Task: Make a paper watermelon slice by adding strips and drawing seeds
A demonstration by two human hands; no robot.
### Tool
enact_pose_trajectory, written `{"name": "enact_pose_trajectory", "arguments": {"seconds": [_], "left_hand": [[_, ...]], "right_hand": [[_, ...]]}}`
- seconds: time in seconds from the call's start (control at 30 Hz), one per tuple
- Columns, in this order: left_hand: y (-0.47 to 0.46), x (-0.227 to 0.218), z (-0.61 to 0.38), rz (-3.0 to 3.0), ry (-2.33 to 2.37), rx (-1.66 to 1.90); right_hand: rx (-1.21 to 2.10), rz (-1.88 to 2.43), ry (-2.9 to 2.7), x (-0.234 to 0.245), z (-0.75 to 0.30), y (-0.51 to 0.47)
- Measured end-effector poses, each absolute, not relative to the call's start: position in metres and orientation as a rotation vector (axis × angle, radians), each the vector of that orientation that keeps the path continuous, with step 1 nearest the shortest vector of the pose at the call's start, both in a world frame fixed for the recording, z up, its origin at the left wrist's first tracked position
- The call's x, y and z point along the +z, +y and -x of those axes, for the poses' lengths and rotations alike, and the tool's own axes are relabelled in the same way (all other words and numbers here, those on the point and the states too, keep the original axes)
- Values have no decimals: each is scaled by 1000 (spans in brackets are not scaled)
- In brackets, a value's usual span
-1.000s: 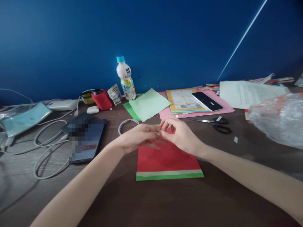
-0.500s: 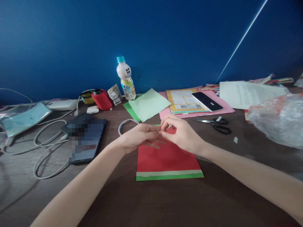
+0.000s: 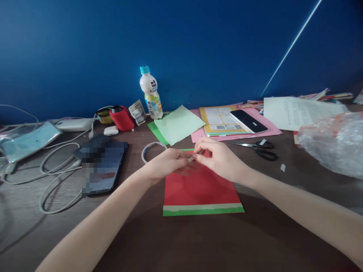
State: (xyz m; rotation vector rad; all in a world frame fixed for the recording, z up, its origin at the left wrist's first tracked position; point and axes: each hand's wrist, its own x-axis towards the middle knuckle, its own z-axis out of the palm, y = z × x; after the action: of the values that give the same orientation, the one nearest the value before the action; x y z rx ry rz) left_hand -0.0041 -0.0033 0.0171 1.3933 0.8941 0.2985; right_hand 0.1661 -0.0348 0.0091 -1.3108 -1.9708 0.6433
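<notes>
My left hand (image 3: pixel 166 164) and my right hand (image 3: pixel 219 156) meet above a red sheet of paper (image 3: pixel 198 189). A small pale strip (image 3: pixel 191 159), which looks like tape, shows between their fingertips. My right thumb and index finger pinch toward one end of it. The left thumb and index finger close at the other end, while the lower left fingers stretch out beneath. Along the sheet's near edge run a pale green band and a green band; some green also shows at its far edge. The hands cover part of the sheet.
Left of the sheet lie a tape roll (image 3: pixel 153 147), a tablet (image 3: pixel 106 170) and looped cables. Behind stand a bottle (image 3: pixel 153 98) and green papers (image 3: pixel 181 124). Scissors (image 3: pixel 261 147), a phone (image 3: pixel 248 121), a white scrap (image 3: pixel 283 167) and crumpled plastic wrap (image 3: pixel 331 143) are to the right.
The pale strip between my fingertips shows more plainly now. My fingers have shifted slightly, and both hands stay over the red sheet.
</notes>
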Motion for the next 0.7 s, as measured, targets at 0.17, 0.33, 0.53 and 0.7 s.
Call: {"name": "enact_pose_trajectory", "arguments": {"seconds": [0.17,0.33,0.53,0.7], "left_hand": [[-5,19,2,-1413,925,306],[-6,20,3,-1421,943,319],[-7,19,3,-1385,949,330],[-9,22,1,-1341,912,364]], "right_hand": [[477,1281,-2001,7,-168,-36],[483,1265,-2008,8,-167,-36],[493,1263,-1990,10,-168,-36],[484,1309,-1959,13,-167,-37]]}}
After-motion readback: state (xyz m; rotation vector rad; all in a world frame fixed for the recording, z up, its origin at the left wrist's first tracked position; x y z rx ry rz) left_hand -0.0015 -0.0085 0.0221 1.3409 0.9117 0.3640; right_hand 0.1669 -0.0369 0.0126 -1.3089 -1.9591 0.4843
